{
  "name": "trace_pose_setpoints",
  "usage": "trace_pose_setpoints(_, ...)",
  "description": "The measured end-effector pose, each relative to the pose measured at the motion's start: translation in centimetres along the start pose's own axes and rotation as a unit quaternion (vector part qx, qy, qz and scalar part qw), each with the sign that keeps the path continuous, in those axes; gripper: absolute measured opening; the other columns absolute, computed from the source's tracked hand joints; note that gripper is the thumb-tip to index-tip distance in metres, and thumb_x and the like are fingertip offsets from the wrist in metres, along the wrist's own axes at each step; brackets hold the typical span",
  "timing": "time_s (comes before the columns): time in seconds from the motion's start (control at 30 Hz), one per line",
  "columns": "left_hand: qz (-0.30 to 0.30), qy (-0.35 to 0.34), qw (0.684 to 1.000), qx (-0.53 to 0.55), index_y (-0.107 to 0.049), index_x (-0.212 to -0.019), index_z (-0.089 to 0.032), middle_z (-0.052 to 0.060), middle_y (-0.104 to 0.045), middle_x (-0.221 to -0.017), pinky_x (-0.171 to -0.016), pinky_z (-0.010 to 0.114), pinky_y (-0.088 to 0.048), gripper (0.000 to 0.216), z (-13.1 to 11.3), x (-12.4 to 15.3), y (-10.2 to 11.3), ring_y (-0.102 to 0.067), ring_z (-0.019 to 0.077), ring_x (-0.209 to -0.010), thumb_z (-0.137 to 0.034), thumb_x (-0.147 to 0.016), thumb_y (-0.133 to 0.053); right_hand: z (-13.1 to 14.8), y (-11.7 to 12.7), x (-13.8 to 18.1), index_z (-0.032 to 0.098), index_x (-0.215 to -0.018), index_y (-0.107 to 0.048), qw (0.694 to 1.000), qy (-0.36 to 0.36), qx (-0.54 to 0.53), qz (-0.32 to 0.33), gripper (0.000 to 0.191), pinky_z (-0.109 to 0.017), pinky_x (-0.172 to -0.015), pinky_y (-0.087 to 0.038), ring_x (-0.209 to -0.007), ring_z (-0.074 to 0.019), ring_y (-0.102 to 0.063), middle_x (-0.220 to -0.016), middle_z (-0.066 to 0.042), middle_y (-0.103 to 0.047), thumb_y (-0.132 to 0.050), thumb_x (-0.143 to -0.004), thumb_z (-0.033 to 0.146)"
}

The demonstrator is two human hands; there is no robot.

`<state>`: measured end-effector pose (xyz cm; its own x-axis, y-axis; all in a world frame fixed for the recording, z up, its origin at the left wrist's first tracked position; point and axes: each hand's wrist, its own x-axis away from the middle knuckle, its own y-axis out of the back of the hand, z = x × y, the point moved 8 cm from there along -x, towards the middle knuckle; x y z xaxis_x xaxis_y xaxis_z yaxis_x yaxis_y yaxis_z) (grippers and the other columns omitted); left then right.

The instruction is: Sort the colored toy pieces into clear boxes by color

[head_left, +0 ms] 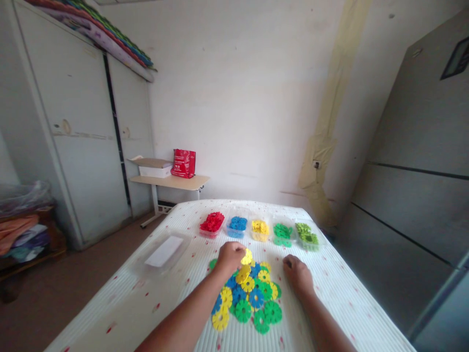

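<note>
A pile of flat flower-shaped plastic discs point(249, 296) in yellow, blue and green lies on the white table point(340, 288) in front of me. My left hand point(229, 257) is closed at the pile's far edge, pinching a yellow disc point(247, 256). My right hand point(297, 274) rests on the table just right of the pile, fingers curled in a loose fist with nothing visible in them. Beyond the pile stands a row of clear tubs: red discs point(212, 223), blue discs point(237, 225), yellow discs point(260, 229), green discs point(283, 231), light green discs point(308, 234).
An empty clear tub point(164, 252) with a white bottom sits at the table's left. A small side table point(172, 181) with a red bag point(183, 163) and a box stands by the far wall. Wardrobes at left, grey cabinet at right.
</note>
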<state>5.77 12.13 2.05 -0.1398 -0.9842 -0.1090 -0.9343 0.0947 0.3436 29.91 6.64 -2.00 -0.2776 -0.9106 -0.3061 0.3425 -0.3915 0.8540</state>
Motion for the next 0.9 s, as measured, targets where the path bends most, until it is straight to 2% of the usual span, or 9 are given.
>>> trace_pose_setpoints(0.07,-0.013,0.011,0.999,0.034,-0.066,-0.09,-0.009,-0.001,-0.056,-0.048,-0.042,0.02,-0.04,0.024,-1.3,-2.7,-0.6,-0.052,0.0094,-0.038,-0.019,-0.072,-0.053,0.0,0.0,0.0,0.019,-0.074,-0.057,1.0,-0.002,-0.003,0.001,0.015,-0.021,-0.059,-0.031,-0.07,-0.0135,-0.055,-0.077,-0.003,-0.063,-0.043,-0.075,0.016)
trace_pose_setpoints(0.17,-0.035,0.004,0.997,0.073,-0.055,-0.112,-0.009,0.001,-0.062,-0.061,-0.048,0.018,-0.045,0.037,-2.9,-5.7,-1.3,-0.056,0.0072,-0.045,-0.021,-0.077,-0.051,0.0,0.1,0.0,0.019,-0.072,-0.057,1.0,-0.003,-0.01,0.002,0.014,-0.021,-0.06,-0.031,-0.071,-0.0134,-0.055,-0.077,-0.003,-0.063,-0.044,-0.073,0.015)
trace_pose_setpoints(0.27,-0.046,0.008,0.996,0.072,-0.055,-0.112,-0.008,0.0,-0.061,-0.061,-0.048,0.018,-0.046,0.038,-2.4,-6.3,-1.5,-0.057,0.0072,-0.044,-0.016,-0.076,-0.05,0.2,0.3,0.1,0.019,-0.072,-0.057,1.0,0.003,-0.019,0.001,0.013,-0.021,-0.062,-0.032,-0.071,-0.0136,-0.055,-0.077,-0.003,-0.063,-0.044,-0.073,0.015)
trace_pose_setpoints(0.4,-0.053,-0.006,0.998,0.022,-0.067,-0.09,-0.013,-0.002,-0.06,-0.053,-0.045,0.019,-0.043,0.026,0.2,-3.6,0.0,-0.056,0.0095,-0.042,-0.014,-0.071,-0.049,0.3,0.3,0.1,0.019,-0.074,-0.058,1.0,0.0,-0.016,0.003,0.015,-0.022,-0.062,-0.033,-0.072,-0.0139,-0.056,-0.078,-0.003,-0.063,-0.044,-0.073,0.015)
trace_pose_setpoints(0.6,-0.115,-0.043,0.99,-0.062,-0.068,-0.079,-0.019,0.003,-0.07,-0.076,-0.07,0.024,-0.045,0.021,3.9,2.1,6.1,-0.062,0.0162,-0.075,-0.021,-0.07,-0.05,0.5,0.3,0.2,0.021,-0.075,-0.062,0.999,-0.01,-0.026,0.019,0.017,-0.023,-0.065,-0.036,-0.074,-0.0148,-0.058,-0.081,-0.003,-0.065,-0.045,-0.073,0.019)
trace_pose_setpoints(0.67,-0.137,-0.046,0.983,-0.11,-0.068,-0.078,-0.019,0.003,-0.071,-0.08,-0.071,0.024,-0.045,0.021,5.2,3.1,7.9,-0.063,0.017,-0.078,-0.023,-0.071,-0.049,0.9,0.1,0.2,0.022,-0.078,-0.064,0.998,-0.001,-0.054,0.036,0.02,-0.023,-0.067,-0.038,-0.076,-0.0151,-0.059,-0.083,-0.002,-0.066,-0.045,-0.074,0.02)
trace_pose_setpoints(0.8,-0.149,-0.017,0.975,-0.164,-0.067,-0.079,-0.019,0.0,-0.07,-0.072,-0.061,0.021,-0.044,0.025,7.7,3.6,9.6,-0.063,0.0152,-0.067,-0.026,-0.074,-0.044,3.2,-0.8,0.7,0.021,-0.094,-0.065,0.986,0.064,-0.121,0.09,0.03,-0.024,-0.07,-0.042,-0.079,-0.0151,-0.059,-0.089,-0.004,-0.065,-0.043,-0.074,0.022)
trace_pose_setpoints(0.9,-0.154,-0.008,0.973,-0.171,-0.067,-0.08,-0.019,0.0,-0.07,-0.069,-0.059,0.02,-0.044,0.026,8.3,3.5,9.8,-0.063,0.015,-0.067,-0.026,-0.074,-0.043,5.5,-1.5,1.5,0.019,-0.107,-0.061,0.979,0.136,-0.086,0.123,0.038,-0.025,-0.078,-0.041,-0.09,-0.0175,-0.056,-0.098,-0.007,-0.061,-0.047,-0.073,0.023)
